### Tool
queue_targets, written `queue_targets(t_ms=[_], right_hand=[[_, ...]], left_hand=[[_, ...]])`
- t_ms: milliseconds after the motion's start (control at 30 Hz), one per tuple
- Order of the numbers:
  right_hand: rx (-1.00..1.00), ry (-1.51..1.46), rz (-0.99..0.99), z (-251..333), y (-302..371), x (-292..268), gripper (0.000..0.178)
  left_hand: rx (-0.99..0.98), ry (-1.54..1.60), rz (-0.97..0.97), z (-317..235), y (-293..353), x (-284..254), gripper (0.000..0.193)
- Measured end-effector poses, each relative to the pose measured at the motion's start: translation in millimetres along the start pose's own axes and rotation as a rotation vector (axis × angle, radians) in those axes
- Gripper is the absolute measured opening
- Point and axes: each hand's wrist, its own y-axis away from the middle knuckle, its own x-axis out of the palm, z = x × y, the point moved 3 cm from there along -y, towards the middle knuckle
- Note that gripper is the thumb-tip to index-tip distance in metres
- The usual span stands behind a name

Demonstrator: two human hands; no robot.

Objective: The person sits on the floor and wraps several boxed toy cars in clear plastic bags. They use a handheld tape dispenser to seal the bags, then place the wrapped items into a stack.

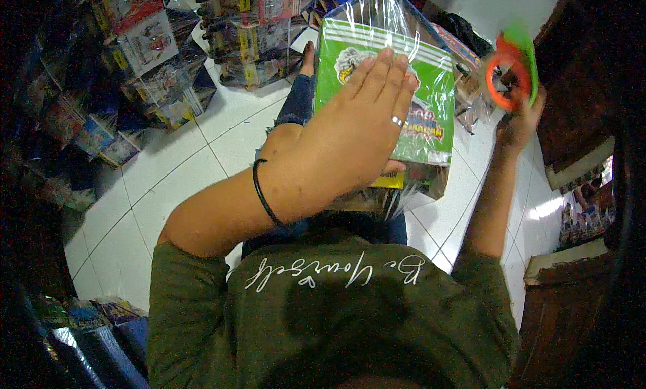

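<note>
Your left hand (pixel 356 130) is lying flat, fingers together and pointing up, forearm crossing your chest. Your right arm is reaching out, the right hand (pixel 519 123) closing in a grip.

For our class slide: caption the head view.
Left hand flat on a plastic-wrapped green box; right hand holds an orange tape dispenser.

A: Packet (pixel 404 86) under the left hand (pixel 356 133)?
B: Green front, white stripes near the top, yellow edge at the base, clear glossy wrap.
A: Tape dispenser (pixel 513 69) in the right hand (pixel 518 123)?
B: Orange ring, bright green body.
A: Wrist and finger?
B: Black band (pixel 264 194); silver ring (pixel 397 121).
A: Shirt (pixel 336 322) and floor (pixel 168 174)?
B: Olive with white script; white tiles, dark joints.
</note>
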Motion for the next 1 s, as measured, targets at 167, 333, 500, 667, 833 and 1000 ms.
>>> queue_targets(t_ms=[167, 333, 500, 667, 833, 1000], right_hand=[[-0.452, 0.208, 1.134, 162, -5, 180, 0.04], [-0.56, 0.499, 1.644, 196, 38, 213, 0.037], [-0.526, 0.737, 1.758, 207, 36, 227, 0.033], [-0.382, 1.035, 1.692, 224, 14, 250, 0.03], [-0.045, 0.713, 0.935, 175, 1, 103, 0.039], [-0.805, 0.969, 1.075, 144, 25, -32, 0.054]], left_hand=[[-0.046, -0.119, 0.099, -8, 8, 5, 0.087], [-0.015, -0.004, -0.126, -7, 8, -3, 0.092], [0.021, 0.079, -0.129, -3, 11, -5, 0.092], [-0.013, 0.039, -0.06, -2, 12, -8, 0.097], [-0.034, 0.045, -0.026, -9, 26, -12, 0.095], [-0.016, 0.146, -0.01, -15, 34, -9, 0.1]])
